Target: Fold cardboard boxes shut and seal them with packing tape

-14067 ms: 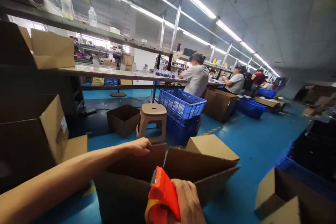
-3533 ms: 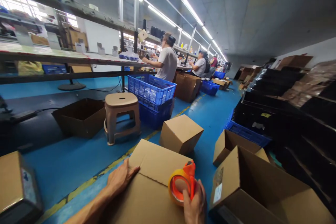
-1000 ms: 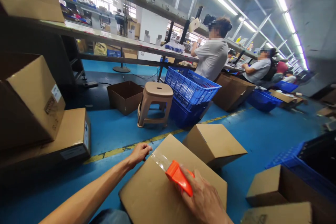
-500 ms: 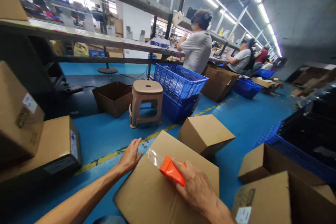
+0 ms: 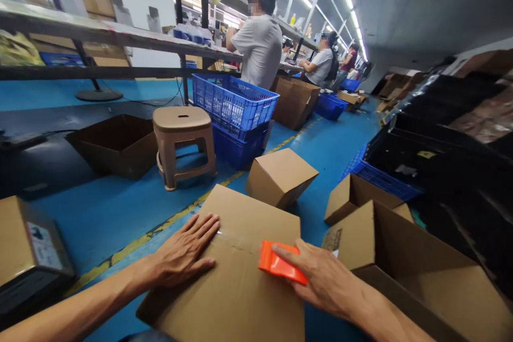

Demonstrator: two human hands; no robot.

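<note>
A closed cardboard box point(image 5: 240, 304) stands in front of me on the blue floor. My left hand point(image 5: 192, 251) lies flat on its top near the left edge, fingers stretched out. In my right hand point(image 5: 320, 272) is an orange tape dispenser point(image 5: 280, 263), gripped from the right and held against the box top, right of the middle. Clear tape runs across the top seam from near my left fingertips toward the dispenser. The underside of the dispenser is hidden.
Behind the box are a smaller closed carton point(image 5: 282, 173) and a brown plastic stool point(image 5: 183, 141). Open cartons point(image 5: 356, 235) stand at right, a labelled carton point(image 5: 28, 256) at left. Blue crates point(image 5: 236, 104) stand near a person in a white shirt point(image 5: 260, 43) at the workbench point(image 5: 120, 37).
My right hand has drawn the tape dispenser rightward across the box top. My left hand has come from beyond the left edge onto the top. The view has turned right.
</note>
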